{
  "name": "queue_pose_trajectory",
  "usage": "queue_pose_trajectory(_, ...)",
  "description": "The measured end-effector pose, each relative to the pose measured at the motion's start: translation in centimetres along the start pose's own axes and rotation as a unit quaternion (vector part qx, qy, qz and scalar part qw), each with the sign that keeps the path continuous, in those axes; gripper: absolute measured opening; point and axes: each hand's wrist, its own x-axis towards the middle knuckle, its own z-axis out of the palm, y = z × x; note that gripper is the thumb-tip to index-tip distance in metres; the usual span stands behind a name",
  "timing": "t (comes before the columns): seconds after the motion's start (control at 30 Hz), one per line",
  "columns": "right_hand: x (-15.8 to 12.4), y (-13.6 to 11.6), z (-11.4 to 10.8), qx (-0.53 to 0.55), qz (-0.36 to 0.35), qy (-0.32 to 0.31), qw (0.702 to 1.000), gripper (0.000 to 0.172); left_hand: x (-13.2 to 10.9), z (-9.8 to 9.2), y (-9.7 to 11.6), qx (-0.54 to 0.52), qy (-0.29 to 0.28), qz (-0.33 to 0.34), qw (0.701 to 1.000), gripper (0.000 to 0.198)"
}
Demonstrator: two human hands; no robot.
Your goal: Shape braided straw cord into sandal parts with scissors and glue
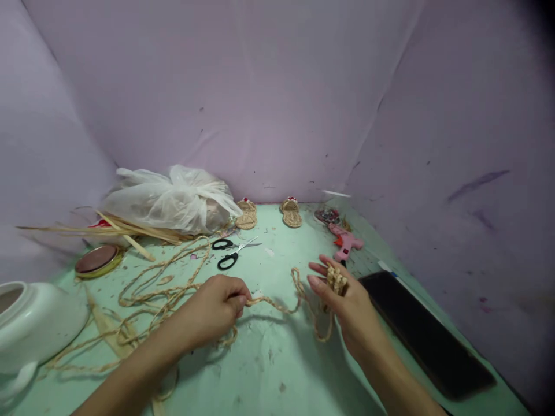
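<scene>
My left hand is closed in a pinch on a braided straw cord above the middle of the green table. From there the cord sags across to my right hand, looping beside its fingers. Against the right palm sits a small bundle of folded braid, held by the thumb and curled fingers, partly hidden. More of the braid lies in loose coils on the table left of my left hand. Black-handled scissors lie with blades parted beyond my left hand.
Two small woven slippers stand by the back wall, right of a tied white plastic bag. Straw strips lie before the bag. At right are a pink glue gun and a dark flat slab; a white pot stands at left.
</scene>
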Motion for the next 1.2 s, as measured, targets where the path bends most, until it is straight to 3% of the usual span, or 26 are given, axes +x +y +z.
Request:
queue_pose_trajectory(0.1,0.0,0.9,0.1,-0.17,-0.075,0.046,0.982,0.091,-0.8,1.2,-1.0,-0.199,-0.008,-0.071,0.977,0.016)
queue_pose_trajectory(0.2,-0.8,1.1,0.7,-0.3,-0.186,0.057,0.934,0.1,-2.1,2.7,-2.1,-0.441,-0.022,-0.12,0.889,0.016)
queue_pose_trajectory(0.27,-1.4,0.8,1.1,-0.276,-0.219,0.008,0.936,0.102,-3.0,3.7,-2.8,-0.539,-0.04,-0.131,0.831,0.016)
queue_pose_trajectory(0.33,-1.9,0.6,1.5,-0.182,-0.226,-0.061,0.955,0.099,-3.5,4.4,-3.3,-0.588,-0.057,-0.134,0.796,0.016)
queue_pose_trajectory(0.43,-2.6,0.3,1.7,-0.098,-0.259,-0.09,0.957,0.085,-3.7,5.2,-3.7,-0.617,-0.082,-0.12,0.774,0.012)
queue_pose_trajectory(0.53,-3.9,0.1,2.0,-0.128,-0.309,-0.046,0.941,0.034,-3.6,5.4,-3.8,-0.631,-0.091,-0.099,0.764,0.009)
queue_pose_trajectory(0.57,-4.4,0.1,2.3,-0.131,-0.285,-0.067,0.947,0.015,-3.6,5.5,-3.9,-0.633,-0.088,-0.093,0.764,0.01)
queue_pose_trajectory(0.6,-5.0,0.1,2.7,-0.13,-0.208,-0.14,0.959,0.014,-3.6,5.5,-3.9,-0.632,-0.086,-0.089,0.765,0.011)
queue_pose_trajectory(0.63,-5.6,0.2,3.2,-0.124,-0.086,-0.222,0.963,0.027,-3.6,5.4,-3.8,-0.629,-0.084,-0.087,0.768,0.011)
queue_pose_trajectory(0.7,-6.7,0.8,4.1,-0.054,0.177,-0.35,0.918,0.05,-3.7,5.2,-3.7,-0.623,-0.084,-0.083,0.773,0.012)
queue_pose_trajectory(0.73,-7.0,1.1,4.4,-0.028,0.254,-0.391,0.884,0.055,-3.8,5.1,-3.7,-0.621,-0.084,-0.079,0.775,0.012)
queue_pose_trajectory(0.8,-7.1,1.8,4.6,-0.016,0.271,-0.428,0.862,0.048,-3.9,4.9,-3.5,-0.623,-0.079,-0.067,0.775,0.011)
queue_pose_trajectory(0.87,-6.2,1.9,4.1,-0.078,0.182,-0.386,0.901,0.039,-4.0,4.7,-3.4,-0.629,-0.079,-0.062,0.771,0.011)
queue_pose_trajectory(0.97,-3.1,0.6,2.8,-0.217,-0.054,-0.191,0.956,0.041,-4.0,4.9,-3.5,-0.64,-0.088,-0.097,0.757,0.01)
queue_pose_trajectory(1.03,-1.0,-0.8,2.1,-0.272,-0.2,-0.085,0.938,0.049,-4.0,5.3,-3.6,-0.654,-0.103,-0.129,0.738,0.009)
queue_pose_trajectory(1.07,-0.2,-1.3,1.9,-0.29,-0.22,-0.068,0.929,0.044,-4.0,5.5,-3.7,-0.662,-0.113,-0.139,0.728,0.008)
queue_pose_trajectory(1.13,0.2,-1.5,2.0,-0.286,-0.137,-0.115,0.941,0.025,-4.0,6.1,-3.7,-0.678,-0.131,-0.142,0.71,0.007)
queue_pose_trajectory(1.2,-0.8,-0.8,2.5,-0.204,0.031,-0.2,0.958,0.014,-4.0,6.5,-3.7,-0.688,-0.14,-0.137,0.698,0.006)
